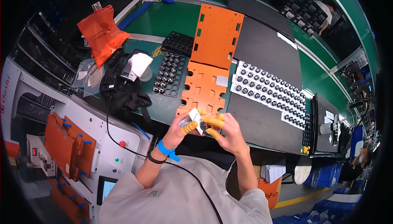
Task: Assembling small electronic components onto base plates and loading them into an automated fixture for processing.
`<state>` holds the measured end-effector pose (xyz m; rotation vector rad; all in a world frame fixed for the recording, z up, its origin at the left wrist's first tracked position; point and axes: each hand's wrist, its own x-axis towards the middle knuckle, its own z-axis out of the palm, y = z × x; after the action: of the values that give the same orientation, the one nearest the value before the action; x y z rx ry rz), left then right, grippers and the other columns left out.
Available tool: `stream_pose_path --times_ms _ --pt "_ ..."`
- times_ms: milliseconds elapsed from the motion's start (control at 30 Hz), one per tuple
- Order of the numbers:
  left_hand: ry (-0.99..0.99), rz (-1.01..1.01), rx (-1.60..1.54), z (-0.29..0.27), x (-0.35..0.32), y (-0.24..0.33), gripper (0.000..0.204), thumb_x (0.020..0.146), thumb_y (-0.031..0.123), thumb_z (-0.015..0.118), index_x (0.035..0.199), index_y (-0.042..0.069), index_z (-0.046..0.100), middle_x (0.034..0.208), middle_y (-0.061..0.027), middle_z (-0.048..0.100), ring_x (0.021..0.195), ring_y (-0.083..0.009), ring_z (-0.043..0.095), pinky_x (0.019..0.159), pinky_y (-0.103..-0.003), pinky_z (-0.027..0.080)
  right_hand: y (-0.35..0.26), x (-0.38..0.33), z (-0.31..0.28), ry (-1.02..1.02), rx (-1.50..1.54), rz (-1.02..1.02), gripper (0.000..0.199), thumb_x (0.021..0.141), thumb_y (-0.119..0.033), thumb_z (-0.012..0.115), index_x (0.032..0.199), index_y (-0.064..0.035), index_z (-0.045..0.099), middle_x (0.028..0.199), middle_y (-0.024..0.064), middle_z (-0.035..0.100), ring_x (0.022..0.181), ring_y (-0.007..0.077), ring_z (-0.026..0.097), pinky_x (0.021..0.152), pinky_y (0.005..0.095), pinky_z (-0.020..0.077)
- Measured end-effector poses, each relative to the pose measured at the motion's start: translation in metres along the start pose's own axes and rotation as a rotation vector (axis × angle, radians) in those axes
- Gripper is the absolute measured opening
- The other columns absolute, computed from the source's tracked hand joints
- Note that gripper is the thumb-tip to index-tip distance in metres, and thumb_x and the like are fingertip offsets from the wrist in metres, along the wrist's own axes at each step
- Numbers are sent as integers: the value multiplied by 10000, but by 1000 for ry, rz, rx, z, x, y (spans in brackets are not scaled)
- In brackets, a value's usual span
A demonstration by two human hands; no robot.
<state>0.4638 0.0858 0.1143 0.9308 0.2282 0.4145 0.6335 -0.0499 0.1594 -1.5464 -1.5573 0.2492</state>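
My left hand [175, 133], in yellow finger cots and with a blue band at its wrist, grips a small white plate [195, 116] with holes, held tilted in front of me. From the right, my right hand [231, 133], also in yellow finger cots, pinches a small black round part [203, 125] against the plate. The fingers partly cover this part. Just beyond both hands lies an orange fixture [204, 85] with cutouts, its orange panel [216, 35] extending away behind it. A white square piece [222, 80] rests on the fixture's right side.
Rows of white plates with black round parts [268, 89] lie on the black mat [262, 123] at right. A black tray [178, 88] of round parts sits left of the fixture. Further left are a black bag [118, 87] and an orange bag [102, 33]. A cable [196, 177] crosses my torso.
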Motion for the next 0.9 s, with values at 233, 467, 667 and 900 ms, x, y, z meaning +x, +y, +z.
stream_pose_path --times_ms 233,467,667,900 --pt "-89 -70 114 5 4 1 550 1008 371 628 1413 15 521 1269 -87 631 1063 -177 673 898 -355 599 2 -8 -4 -28 23 37 340 775 -85 809 1110 -95 758 978 78 634 891 293 570 801 393 464" --pt "-104 -184 105 17 6 7 553 996 397 645 1382 13 546 1147 -80 672 946 -162 701 817 -321 617 3 -15 -10 -16 64 65 357 742 -90 834 1092 -110 766 970 81 593 890 282 550 787 390 470" --pt "-137 -269 142 6 8 4 505 1014 354 628 1363 -3 551 1078 -94 687 922 -186 713 775 -313 627 -6 -19 -10 -12 -105 33 372 708 -78 860 1067 -107 765 975 89 597 923 288 547 808 402 482" --pt "-84 -359 43 14 4 2 534 1014 383 614 1332 -40 546 1138 -141 679 948 -240 725 804 -361 628 6 -28 -6 -6 47 103 354 739 -109 854 1072 -69 739 968 95 606 922 296 557 817 397 482"
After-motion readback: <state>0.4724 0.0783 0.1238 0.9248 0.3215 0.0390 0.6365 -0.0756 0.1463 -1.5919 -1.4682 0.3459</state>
